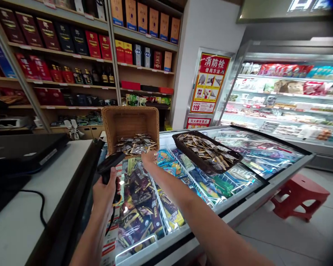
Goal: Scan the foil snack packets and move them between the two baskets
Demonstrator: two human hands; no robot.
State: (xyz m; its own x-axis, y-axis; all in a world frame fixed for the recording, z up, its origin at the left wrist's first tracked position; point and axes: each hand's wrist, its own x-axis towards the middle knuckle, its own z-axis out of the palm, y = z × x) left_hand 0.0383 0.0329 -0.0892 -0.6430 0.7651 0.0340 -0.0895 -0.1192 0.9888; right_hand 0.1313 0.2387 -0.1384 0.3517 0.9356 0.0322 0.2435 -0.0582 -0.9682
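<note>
Nearby sits a dark tray (212, 169), left grip (104, 189) clasping a scanner (110, 163), right grip (150, 158) at basket (127, 122) unclear.

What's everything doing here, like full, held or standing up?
Left hand: wrapped round the scanner
Scanner: held up
Right hand: at the packets, grip unclear
Light basket: mouth facing us, packets inside
Dark basket: heaped with packets, on the freezer
Freezer: stocked
Red stool: upright
Wall fridge: lit, stocked
</note>
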